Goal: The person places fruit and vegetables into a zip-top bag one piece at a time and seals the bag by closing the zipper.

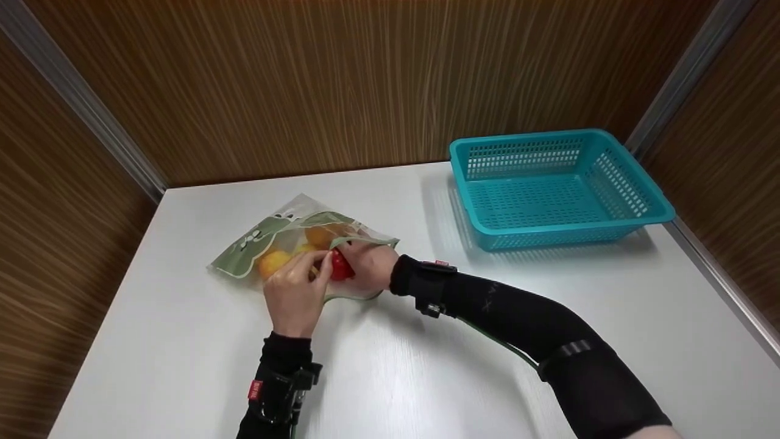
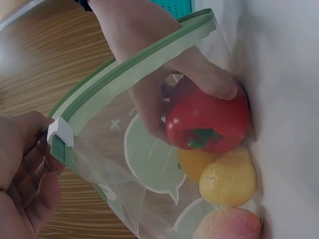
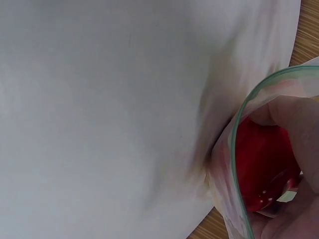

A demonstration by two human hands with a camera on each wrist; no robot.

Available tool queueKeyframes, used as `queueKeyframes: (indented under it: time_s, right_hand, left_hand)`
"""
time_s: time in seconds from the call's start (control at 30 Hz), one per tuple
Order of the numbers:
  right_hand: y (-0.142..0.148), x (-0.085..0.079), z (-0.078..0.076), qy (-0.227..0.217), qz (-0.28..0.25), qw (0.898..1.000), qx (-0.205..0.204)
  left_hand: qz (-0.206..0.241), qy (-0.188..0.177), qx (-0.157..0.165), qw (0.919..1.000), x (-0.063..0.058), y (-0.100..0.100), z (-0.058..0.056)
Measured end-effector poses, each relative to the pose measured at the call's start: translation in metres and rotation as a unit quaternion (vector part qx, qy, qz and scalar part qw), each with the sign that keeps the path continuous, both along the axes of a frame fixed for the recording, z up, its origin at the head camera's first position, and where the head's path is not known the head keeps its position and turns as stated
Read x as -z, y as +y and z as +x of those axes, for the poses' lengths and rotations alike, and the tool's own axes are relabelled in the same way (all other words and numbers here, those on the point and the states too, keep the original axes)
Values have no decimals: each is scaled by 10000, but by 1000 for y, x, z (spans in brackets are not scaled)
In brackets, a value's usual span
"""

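Note:
A clear zip bag [image 1: 234, 259] with green print lies on the white table, its mouth spread toward the right. My right hand [image 1: 375, 267] reaches inside, fingers and thumb curled round a red bell pepper [image 2: 214, 117]. With thumb and fingertips, my left hand [image 1: 295, 296] pinches the bag's zip edge beside a white slider [image 2: 61, 132]. Below the pepper in the left wrist view are a yellow fruit [image 2: 229, 181], an orange fruit [image 2: 192, 162] partly hidden behind it, and a pinkish round fruit [image 2: 229, 224]. In the right wrist view, the bag's green rim [image 3: 233, 144] rings the pepper and fingers.
A turquoise plastic basket [image 1: 567, 235] with slotted sides stands at the table's back right. Wood-grain panels [image 1: 304, 91] rise behind the white table [image 1: 390, 378] and along both sides.

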State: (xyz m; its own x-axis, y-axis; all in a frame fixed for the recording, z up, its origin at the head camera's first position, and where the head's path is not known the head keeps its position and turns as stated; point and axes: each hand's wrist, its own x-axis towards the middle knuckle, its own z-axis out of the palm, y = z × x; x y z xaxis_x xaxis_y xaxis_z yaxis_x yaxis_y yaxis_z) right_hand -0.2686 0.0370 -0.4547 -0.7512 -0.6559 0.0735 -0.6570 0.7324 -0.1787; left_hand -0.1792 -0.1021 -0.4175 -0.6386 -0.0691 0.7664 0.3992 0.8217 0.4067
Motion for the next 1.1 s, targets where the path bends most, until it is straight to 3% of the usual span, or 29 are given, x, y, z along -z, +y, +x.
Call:
queueKeyframes:
  time_s: [0.17,0.37,0.7,0.9,1.1]
  right_hand:
    - [3,1,3,165,-337,9993,-30]
    - [12,-5,10,707,-690,9944,-364]
    - [43,-28,39,136,-288,9984,-474]
    - [63,-45,53,206,-786,9955,-482]
    - [84,-58,47,405,-1636,9855,-191]
  left_hand:
    - [13,12,-25,10000,0,-1,0]
    - [81,92,-18,9999,1,-1,0]
    - [82,32,48,9999,0,-1,-1]
    - [108,-21,57,9999,-1,-1,-2]
    - [62,-99,36,9999,-1,-2,-1]
